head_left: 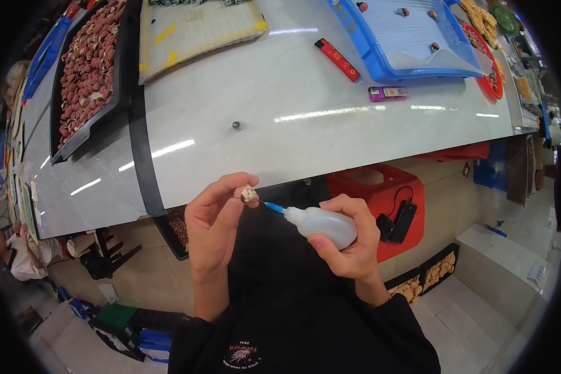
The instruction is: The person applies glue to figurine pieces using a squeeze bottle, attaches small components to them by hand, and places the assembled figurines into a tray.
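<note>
"So, what's in the left hand (213, 219)?"

"A small pink-and-cream piece (250, 194), pinched between thumb and fingers, near the front edge of the white table (287, 153)."

"And the right hand (350, 242)?"

"It's wrapped around a translucent bottle (325, 227), whose blue tip (274, 207) points at the piece. Whether the needle (262, 202) touches it, I can't tell. Beyond lies a little dark ball (236, 125)."

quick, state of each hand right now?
Left hand: closed, holding a small pink-and-cream piece.
Right hand: closed, holding a translucent squeeze bottle with a blue tip.
</note>
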A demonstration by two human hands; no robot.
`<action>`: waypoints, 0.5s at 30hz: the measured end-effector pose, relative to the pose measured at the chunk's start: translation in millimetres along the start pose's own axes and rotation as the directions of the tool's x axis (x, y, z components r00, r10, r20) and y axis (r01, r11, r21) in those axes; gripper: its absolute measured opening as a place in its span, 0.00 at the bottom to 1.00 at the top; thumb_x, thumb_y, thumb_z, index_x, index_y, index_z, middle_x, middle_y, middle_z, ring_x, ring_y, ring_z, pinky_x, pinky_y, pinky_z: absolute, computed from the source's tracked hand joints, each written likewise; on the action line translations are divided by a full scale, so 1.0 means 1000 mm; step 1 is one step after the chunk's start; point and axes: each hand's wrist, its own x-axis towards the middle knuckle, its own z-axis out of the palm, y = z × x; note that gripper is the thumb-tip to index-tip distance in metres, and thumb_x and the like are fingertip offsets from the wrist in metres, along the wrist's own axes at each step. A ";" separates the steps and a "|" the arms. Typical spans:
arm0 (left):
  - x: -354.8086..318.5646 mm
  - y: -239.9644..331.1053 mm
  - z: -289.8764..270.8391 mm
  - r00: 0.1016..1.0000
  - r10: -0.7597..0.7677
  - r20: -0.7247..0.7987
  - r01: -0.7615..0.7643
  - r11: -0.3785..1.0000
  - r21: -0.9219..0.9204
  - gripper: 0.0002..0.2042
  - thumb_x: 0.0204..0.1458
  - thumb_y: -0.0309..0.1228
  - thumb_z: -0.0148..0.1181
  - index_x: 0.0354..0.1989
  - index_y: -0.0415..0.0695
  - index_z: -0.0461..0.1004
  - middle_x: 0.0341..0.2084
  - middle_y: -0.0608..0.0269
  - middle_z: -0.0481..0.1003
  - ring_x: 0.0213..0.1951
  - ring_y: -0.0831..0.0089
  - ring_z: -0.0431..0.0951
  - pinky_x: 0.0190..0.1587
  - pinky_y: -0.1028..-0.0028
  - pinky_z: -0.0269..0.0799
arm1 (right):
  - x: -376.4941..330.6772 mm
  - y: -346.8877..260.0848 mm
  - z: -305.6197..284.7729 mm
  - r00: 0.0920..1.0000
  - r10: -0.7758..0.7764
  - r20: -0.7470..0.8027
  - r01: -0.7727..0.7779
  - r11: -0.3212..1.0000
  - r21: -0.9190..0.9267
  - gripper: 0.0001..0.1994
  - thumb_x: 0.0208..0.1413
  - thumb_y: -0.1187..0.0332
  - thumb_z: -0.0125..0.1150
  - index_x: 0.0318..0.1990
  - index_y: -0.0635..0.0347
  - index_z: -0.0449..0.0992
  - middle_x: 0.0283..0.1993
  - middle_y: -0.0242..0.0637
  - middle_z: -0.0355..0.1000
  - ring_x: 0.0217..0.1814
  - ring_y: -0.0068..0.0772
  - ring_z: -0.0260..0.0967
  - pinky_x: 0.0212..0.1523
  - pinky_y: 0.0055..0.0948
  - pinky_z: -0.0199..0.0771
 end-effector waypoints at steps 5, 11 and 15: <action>-0.003 0.005 0.002 0.998 -0.056 -0.005 0.056 0.993 0.104 0.16 0.54 0.25 0.54 0.49 0.29 0.67 0.46 0.46 0.71 0.43 0.65 0.75 0.48 0.70 0.71 | -0.001 0.003 -0.001 1.000 -0.029 0.002 0.029 1.000 0.002 0.22 0.42 0.71 0.68 0.44 0.67 0.67 0.32 0.39 0.70 0.31 0.24 0.68 0.30 0.20 0.67; -0.004 0.004 0.007 0.996 -0.060 0.070 0.049 0.988 0.143 0.13 0.52 0.16 0.51 0.46 0.30 0.69 0.44 0.48 0.73 0.44 0.66 0.77 0.50 0.71 0.71 | -0.003 -0.007 0.000 0.977 -0.076 -0.199 0.060 0.994 -0.086 0.25 0.41 0.66 0.69 0.46 0.66 0.66 0.38 0.39 0.67 0.31 0.25 0.67 0.29 0.20 0.68; -0.006 0.003 0.012 0.991 -0.082 0.102 0.058 0.974 0.218 0.13 0.53 0.24 0.56 0.45 0.31 0.69 0.44 0.45 0.72 0.43 0.61 0.77 0.45 0.70 0.75 | 0.010 -0.019 0.000 0.912 -0.257 -0.320 0.204 0.960 -0.189 0.28 0.38 0.67 0.74 0.45 0.69 0.66 0.40 0.42 0.69 0.31 0.31 0.73 0.29 0.23 0.74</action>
